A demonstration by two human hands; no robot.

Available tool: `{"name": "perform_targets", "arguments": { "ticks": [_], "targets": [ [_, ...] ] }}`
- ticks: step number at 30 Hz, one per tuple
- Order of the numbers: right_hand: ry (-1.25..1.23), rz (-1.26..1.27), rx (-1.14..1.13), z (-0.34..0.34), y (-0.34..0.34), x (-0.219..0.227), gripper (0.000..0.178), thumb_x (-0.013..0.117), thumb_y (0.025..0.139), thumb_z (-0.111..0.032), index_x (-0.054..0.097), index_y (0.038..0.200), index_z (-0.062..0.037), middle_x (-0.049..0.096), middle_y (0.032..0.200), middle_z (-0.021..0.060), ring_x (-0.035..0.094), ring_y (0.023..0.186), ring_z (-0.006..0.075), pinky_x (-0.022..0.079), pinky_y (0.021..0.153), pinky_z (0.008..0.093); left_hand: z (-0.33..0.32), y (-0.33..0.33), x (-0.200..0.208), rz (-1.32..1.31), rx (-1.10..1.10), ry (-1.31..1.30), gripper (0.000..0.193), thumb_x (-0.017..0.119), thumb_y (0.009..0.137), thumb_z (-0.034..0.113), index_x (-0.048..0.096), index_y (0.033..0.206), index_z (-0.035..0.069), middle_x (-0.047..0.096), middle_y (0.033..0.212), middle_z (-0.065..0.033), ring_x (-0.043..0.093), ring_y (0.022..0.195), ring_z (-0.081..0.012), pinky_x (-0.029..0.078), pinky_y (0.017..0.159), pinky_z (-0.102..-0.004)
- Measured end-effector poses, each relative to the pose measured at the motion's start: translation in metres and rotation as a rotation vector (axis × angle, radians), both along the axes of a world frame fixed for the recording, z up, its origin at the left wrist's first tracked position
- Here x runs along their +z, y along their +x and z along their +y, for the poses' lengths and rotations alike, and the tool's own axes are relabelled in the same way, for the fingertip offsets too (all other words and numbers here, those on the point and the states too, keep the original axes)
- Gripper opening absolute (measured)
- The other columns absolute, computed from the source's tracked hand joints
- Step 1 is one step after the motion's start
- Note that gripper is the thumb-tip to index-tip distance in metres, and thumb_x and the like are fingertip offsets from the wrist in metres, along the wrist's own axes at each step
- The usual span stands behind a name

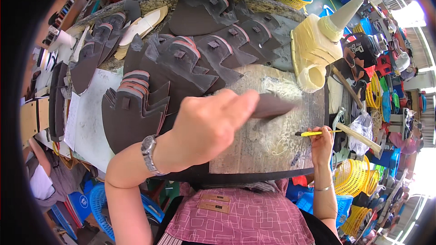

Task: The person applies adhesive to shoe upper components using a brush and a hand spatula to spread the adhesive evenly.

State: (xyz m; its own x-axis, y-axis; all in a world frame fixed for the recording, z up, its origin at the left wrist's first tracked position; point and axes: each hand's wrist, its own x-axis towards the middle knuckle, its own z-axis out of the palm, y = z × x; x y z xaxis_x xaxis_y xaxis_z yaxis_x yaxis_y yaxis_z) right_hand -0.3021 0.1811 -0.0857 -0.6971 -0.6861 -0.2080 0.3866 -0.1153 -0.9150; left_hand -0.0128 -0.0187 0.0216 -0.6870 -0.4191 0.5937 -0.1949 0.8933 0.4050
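Fingers of the left hand (204, 122) are clamped on one dark brown piece (274, 107), blurred, over the one worn board (231, 156). Those of the right hand (322, 143) close around one slim yellow tool (313, 133), its dark tip at the board's right part. One cream container (313, 43) stands at the board's far right corner; one hammer (361, 139) lies beyond the right hand. Left of the board sits one stack of dark cut pieces (129, 124), too overlapped to count.

dark brown piece (272, 107) | blurred, over worn board (250, 159) | slim yellow tool (309, 133) | near-level, dark tip leftward
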Motion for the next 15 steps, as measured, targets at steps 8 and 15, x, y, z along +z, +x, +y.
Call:
{"name": "perform_targets", "arguments": {
  "ticks": [8,15],
  "targets": [
    [0.009,0.229,-0.019,-0.021,0.019,0.042,0.010,0.054,0.083,-0.014,0.047,0.086,-0.0088,0.056,0.078,0.0059,0.048,0.061,0.0087,0.038,0.052,0.0187,0.005,0.024,-0.077,-0.313,0.181,0.631,0.017,0.057,0.081,0.010,0.054,0.092,-0.002,0.054,0.064,-0.0239,0.054,0.060,-0.0390,0.043,0.052,-0.0389],
    [0.078,0.640,0.264,-0.089,0.090,0.024,0.015,0.061,0.074,-0.002,0.048,0.079,-0.0058,0.055,0.074,0.0045,0.052,0.062,0.0107,0.043,0.055,0.0230,0.004,0.025,-0.089,-0.288,0.176,0.552,0.013,0.057,0.080,0.009,0.050,0.086,-0.002,0.053,0.061,-0.0225,0.055,0.061,-0.0392,0.042,0.052,-0.0429]
  ]
}}
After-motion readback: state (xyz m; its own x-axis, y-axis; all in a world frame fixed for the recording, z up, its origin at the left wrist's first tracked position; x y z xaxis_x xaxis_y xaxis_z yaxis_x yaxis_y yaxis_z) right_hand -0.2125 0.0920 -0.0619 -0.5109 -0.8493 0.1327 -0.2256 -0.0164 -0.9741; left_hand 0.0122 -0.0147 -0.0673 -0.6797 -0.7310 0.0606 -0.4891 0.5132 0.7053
